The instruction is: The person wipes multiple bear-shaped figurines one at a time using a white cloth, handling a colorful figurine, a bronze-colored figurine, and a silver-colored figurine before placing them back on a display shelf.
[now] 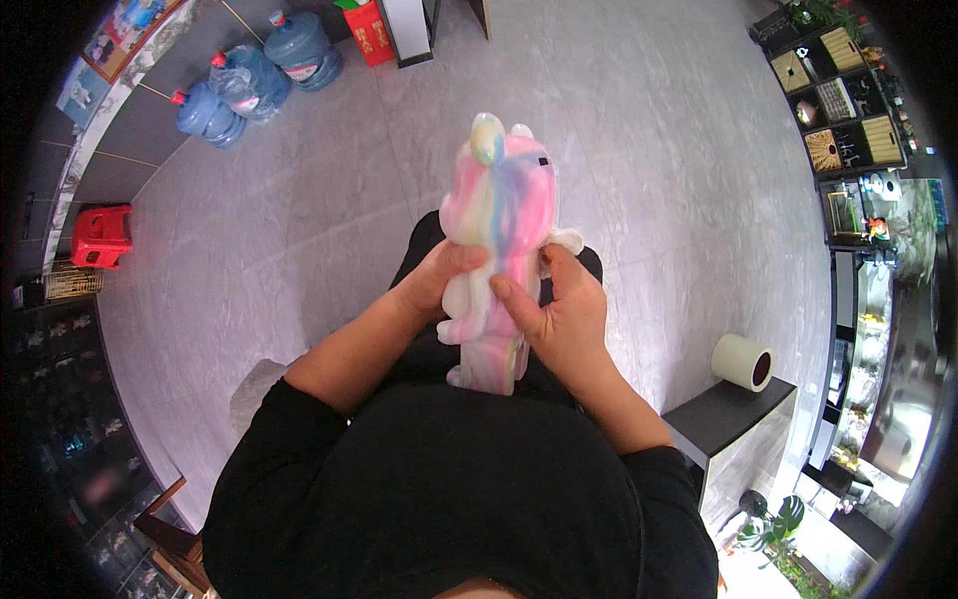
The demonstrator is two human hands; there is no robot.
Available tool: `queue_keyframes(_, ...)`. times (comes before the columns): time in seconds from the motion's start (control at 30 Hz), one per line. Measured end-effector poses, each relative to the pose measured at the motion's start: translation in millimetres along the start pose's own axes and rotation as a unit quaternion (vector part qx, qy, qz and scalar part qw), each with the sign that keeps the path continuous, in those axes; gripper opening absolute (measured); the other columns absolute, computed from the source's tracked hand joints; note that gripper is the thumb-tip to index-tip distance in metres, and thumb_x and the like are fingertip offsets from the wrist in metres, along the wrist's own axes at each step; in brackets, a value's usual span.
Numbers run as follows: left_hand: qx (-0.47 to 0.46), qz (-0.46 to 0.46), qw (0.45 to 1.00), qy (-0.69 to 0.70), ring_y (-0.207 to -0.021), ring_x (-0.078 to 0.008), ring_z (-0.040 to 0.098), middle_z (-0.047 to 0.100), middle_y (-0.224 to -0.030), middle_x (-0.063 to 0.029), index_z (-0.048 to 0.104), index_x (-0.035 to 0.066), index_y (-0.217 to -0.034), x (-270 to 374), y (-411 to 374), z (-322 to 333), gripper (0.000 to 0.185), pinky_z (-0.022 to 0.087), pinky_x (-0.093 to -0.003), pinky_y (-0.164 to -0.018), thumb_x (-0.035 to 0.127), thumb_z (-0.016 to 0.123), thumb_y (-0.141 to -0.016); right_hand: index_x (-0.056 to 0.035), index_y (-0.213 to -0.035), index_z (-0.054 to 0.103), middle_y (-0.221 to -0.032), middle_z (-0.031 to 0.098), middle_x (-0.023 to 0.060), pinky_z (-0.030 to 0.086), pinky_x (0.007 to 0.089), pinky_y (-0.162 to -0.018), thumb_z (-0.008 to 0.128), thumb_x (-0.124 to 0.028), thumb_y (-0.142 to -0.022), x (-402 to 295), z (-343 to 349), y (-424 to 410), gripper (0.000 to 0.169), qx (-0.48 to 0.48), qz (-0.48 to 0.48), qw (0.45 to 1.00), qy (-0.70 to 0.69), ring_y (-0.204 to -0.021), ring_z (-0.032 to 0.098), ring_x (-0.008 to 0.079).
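Note:
A glossy figurine (516, 202) in pastel pink, white, blue and yellow, shaped like an animal with rounded ears or knobs on top, is held over my lap. My left hand (441, 277) grips one side of its middle, with the thumb lying across the front. On the other side my right hand (565, 296) holds it, thumb pressed to the front and fingers curled by a white protruding part (566, 239). The figurine's lower end reaches my black shirt. Its back and the fingertips behind it are hidden.
Several blue water bottles (303, 56) stand on the floor at the upper left, and a red plastic stool (102, 236) is at the far left. A pale cylinder (741, 363) lies on a dark-topped cabinet (730, 415) at the right. Shelves (842, 97) line the right edge.

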State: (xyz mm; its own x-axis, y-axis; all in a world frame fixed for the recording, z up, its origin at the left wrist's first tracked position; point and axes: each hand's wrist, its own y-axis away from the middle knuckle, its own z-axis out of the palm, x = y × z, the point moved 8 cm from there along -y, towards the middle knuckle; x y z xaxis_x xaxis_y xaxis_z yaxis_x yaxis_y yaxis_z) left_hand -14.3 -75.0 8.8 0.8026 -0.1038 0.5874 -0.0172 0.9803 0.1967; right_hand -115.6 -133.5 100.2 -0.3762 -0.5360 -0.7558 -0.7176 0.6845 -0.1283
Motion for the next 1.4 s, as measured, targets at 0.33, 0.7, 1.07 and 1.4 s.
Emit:
queue_keyframes(0.33, 0.023, 0.06, 0.998, 0.028, -0.106, -0.0222, 0.062, 0.059, -0.119, -0.0129, 0.046, 0.001, -0.133, 7, -6, 0, 0.054, 0.051, -0.0358, -0.092, 0.028, 0.061, -0.089, -0.0017, -0.097, 0.065, -0.099, 0.062, 0.0146, 0.05, 0.0398, -0.079, 0.078, -0.01, -0.074, -20, -12, 5, 0.028, 0.117, -0.153, 0.981, 0.0, -0.092, 0.06, 0.0327)
queue_keyframes(0.7, 0.123, 0.082, 0.987, 0.064, -0.104, -0.0349, 0.064, 0.058, -0.121, -0.0241, 0.042, -0.002, -0.135, 14, -7, -58, 0.078, 0.054, -0.0495, -0.09, 0.055, 0.061, -0.086, -0.0062, -0.097, 0.069, -0.103, 0.063, 0.0087, 0.048, 0.0355, -0.083, 0.072, 0.005, -0.072, -19, 19, 23, 0.028, -0.119, -0.2, 0.961, -0.152, -0.097, 0.059, 0.0271)
queue_keyframes(1.07, -0.006, 0.104, 0.979, 0.173, -0.109, -0.035, 0.062, 0.058, -0.122, -0.0238, 0.042, 0.001, -0.137, 37, -8, -9, 0.077, 0.051, -0.0458, -0.095, 0.057, 0.058, -0.087, 0.0011, -0.118, 0.06, -0.101, 0.065, 0.0068, 0.051, 0.0316, -0.081, 0.066, -0.003, -0.09, 19, 18, -16, 0.029, -0.038, 0.005, 0.919, -0.394, -0.091, 0.064, 0.0171)
queue_keyframes(1.4, 0.052, 0.151, 0.967, 0.198, -0.101, -0.0283, 0.065, 0.064, -0.113, -0.0174, 0.05, 0.001, -0.128, 43, -1, -47, 0.06, 0.053, -0.0422, -0.09, 0.048, 0.058, -0.091, 0.0005, -0.108, 0.062, -0.095, 0.064, 0.0056, 0.048, 0.0262, -0.076, 0.067, -0.008, -0.092, 21, 40, 11, 0.018, -0.165, -0.035, 0.958, -0.234, -0.087, 0.06, 0.0123)
